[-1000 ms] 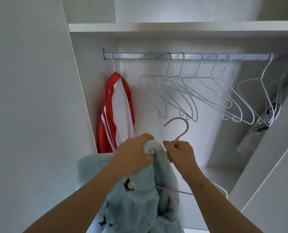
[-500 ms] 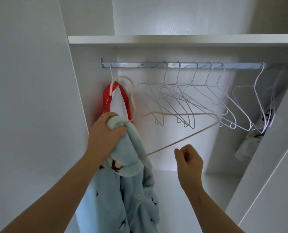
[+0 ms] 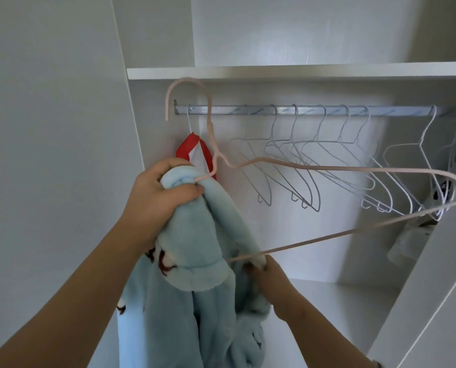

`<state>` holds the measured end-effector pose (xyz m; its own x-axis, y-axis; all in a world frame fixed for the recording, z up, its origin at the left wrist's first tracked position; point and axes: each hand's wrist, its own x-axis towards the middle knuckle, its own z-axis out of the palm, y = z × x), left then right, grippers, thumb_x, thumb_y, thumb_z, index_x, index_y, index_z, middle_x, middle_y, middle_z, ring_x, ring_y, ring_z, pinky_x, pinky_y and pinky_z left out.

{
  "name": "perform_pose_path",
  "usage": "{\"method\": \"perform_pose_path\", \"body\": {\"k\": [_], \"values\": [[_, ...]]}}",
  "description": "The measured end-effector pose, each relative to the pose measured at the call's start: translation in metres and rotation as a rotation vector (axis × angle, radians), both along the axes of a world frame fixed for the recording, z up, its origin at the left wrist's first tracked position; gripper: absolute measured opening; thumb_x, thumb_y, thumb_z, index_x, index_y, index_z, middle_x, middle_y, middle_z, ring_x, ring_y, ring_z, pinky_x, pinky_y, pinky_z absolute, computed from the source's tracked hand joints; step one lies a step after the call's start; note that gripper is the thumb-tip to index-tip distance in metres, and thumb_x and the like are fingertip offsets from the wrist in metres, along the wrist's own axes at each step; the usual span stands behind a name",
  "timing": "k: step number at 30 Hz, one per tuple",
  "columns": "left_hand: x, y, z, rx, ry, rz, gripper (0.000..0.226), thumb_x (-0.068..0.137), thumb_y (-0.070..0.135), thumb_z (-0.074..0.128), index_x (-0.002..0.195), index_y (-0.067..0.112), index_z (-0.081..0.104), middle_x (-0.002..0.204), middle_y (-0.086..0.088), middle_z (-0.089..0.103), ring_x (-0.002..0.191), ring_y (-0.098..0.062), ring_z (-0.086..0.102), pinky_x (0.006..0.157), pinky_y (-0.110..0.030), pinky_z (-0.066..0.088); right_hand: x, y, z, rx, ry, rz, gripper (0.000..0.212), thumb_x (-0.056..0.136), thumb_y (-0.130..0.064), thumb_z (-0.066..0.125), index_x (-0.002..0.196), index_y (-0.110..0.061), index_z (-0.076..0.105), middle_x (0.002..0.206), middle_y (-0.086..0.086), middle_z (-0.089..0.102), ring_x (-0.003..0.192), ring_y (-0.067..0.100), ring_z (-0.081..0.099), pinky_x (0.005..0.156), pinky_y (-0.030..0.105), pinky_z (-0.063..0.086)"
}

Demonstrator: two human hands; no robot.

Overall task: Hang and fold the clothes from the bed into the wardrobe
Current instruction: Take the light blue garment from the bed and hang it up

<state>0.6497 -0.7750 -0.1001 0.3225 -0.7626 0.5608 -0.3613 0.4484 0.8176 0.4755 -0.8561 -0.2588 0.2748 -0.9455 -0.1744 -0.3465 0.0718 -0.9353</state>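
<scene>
White wardrobe point(image 3: 301, 71), pale blue fleece garment point(image 3: 203, 301) held before its rail point(image 3: 314, 110), hem out of frame, pink hanger point(image 3: 354, 170) half buried in it, hook above rail, left grip point(image 3: 157, 197) clenched round fleece at hanger neck, right grip point(image 3: 277, 285) clutching fleece, fingertips hidden, red garment point(image 3: 192, 148) mostly hidden.

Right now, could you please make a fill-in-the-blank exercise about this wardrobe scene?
1. The left hand grips a fluffy fleece garment, which is light ___.
2. The thin wire hanger threaded into it is ___, not white.
3. The red and white garment hangs at the silver metal rail's ___ end.
Missing words: blue; pink; left.
</scene>
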Motion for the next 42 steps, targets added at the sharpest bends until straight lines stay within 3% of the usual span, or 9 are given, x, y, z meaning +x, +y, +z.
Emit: {"method": "perform_pose_path", "body": {"k": [5, 9, 13, 18, 22, 26, 31, 37, 42], "values": [[0.029, 0.009, -0.018, 0.01, -0.047, 0.009, 0.031, 0.048, 0.039, 0.065, 0.078, 0.033, 0.069, 0.079, 0.015, 0.069, 0.075, -0.002, 0.063, 0.066, -0.013, 0.05, -0.02, -0.01, 0.014, 0.296, -0.479, -0.101, 0.032, 0.083, -0.01, 0.067, 0.111, 0.001, 0.056, 0.099, 0.019, 0.064, 0.094, 0.033, 0.061, 0.083, 0.042, 0.053], [0.049, 0.013, -0.022, 0.092, -0.089, -0.065, 0.029, 0.045, 0.039, 0.065, 0.073, 0.04, 0.071, 0.076, 0.015, 0.069, 0.071, 0.001, 0.062, 0.063, -0.011, 0.049, -0.041, -0.012, 0.028, 0.481, -0.622, 0.048, 0.047, 0.054, -0.001, 0.074, 0.1, -0.002, 0.065, 0.092, 0.02, 0.067, 0.089, 0.035, 0.062, 0.083, 0.046, 0.052], [0.057, 0.009, -0.027, 0.138, -0.293, -0.082, 0.032, 0.051, 0.043, 0.059, 0.08, 0.052, 0.067, 0.085, 0.022, 0.067, 0.079, 0.005, 0.061, 0.069, -0.006, 0.045, -0.062, -0.015, 0.028, 0.496, -0.745, 0.127, 0.071, 0.016, -0.012, 0.089, 0.084, 0.001, 0.073, 0.083, 0.021, 0.068, 0.076, 0.034, 0.066, 0.07, 0.041, 0.055], [0.051, -0.009, -0.043, 0.162, -0.524, -0.018, 0.038, 0.057, 0.052, 0.049, 0.09, 0.072, 0.05, 0.093, 0.045, 0.057, 0.088, 0.02, 0.054, 0.075, 0.002, 0.036, -0.089, -0.02, 0.031, 0.46, -0.958, 0.116, 0.058, 0.015, -0.01, 0.085, 0.071, 0.001, 0.073, 0.071, 0.018, 0.067, 0.063, 0.03, 0.067, 0.059, 0.038, 0.058], [0.034, -0.021, -0.053, 0.123, -0.651, -0.043, 0.042, 0.065, 0.051, 0.044, 0.099, 0.076, 0.041, 0.092, 0.055, 0.049, 0.087, 0.028, 0.048, 0.077, 0.007, 0.031, -0.113, -0.019, 0.028, 0.469, -0.93, 0.047, 0.074, 0.026, -0.038, 0.088, 0.091, -0.004, 0.076, 0.093, 0.02, 0.07, 0.081, 0.034, 0.069, 0.068, 0.041, 0.058], [0.023, -0.041, -0.063, 0.018, -0.827, 0.005, 0.039, 0.074, 0.038, 0.041, 0.111, 0.032, 0.05, 0.101, 0.004, 0.063, 0.088, -0.008, 0.058, 0.084, -0.024, 0.043, -0.138, -0.014, 0.023, 0.51, -0.874, 0.015, 0.108, 0.032, -0.063, 0.084, 0.124, -0.01, 0.061, 0.129, 0.019, 0.058, 0.114, 0.04, 0.057, 0.086, 0.051, 0.052], [0.008, -0.072, -0.078, 0.146, -0.998, 0.171, 0.058, 0.075, 0.042, 0.031, 0.115, 0.013, 0.063, 0.097, -0.014, 0.067, 0.087, -0.033, 0.062, 0.074, -0.04, 0.048, -0.161, -0.001, 0.028, 0.524, -0.776, 0.088, 0.097, 0.034, -0.053, 0.09, 0.119, -0.013, 0.065, 0.12, 0.019, 0.062, 0.099, 0.035, 0.064, 0.087, 0.045, 0.051], [-0.022, -0.082, -0.068, 0.18, -0.775, 0.169, 0.042, 0.072, 0.039, 0.041, 0.108, 0.025, 0.058, 0.096, 0.001, 0.063, 0.088, -0.023, 0.058, 0.077, -0.036, 0.045, -0.172, 0.007, 0.03, 0.487, -0.671, -0.059, 0.059, 0.047, -0.039, 0.085, 0.094, -0.006, 0.073, 0.084, 0.016, 0.069, 0.072, 0.029, 0.067, 0.071, 0.033, 0.054], [-0.05, -0.068, -0.045, 0.149, -0.704, -0.174, 0.037, 0.069, 0.036, 0.075, 0.09, 0.049, 0.047, 0.082, 0.034, 0.058, 0.082, 0.018, 0.053, 0.07, 0.003, 0.034, -0.181, 0.004, 0.015, 0.37, -0.481, -0.508, 0.028, 0.081, -0.025, 0.063, 0.09, 0.0, 0.065, 0.075, 0.018, 0.063, 0.061, 0.028, 0.061, 0.06, 0.03, 0.05]]}}
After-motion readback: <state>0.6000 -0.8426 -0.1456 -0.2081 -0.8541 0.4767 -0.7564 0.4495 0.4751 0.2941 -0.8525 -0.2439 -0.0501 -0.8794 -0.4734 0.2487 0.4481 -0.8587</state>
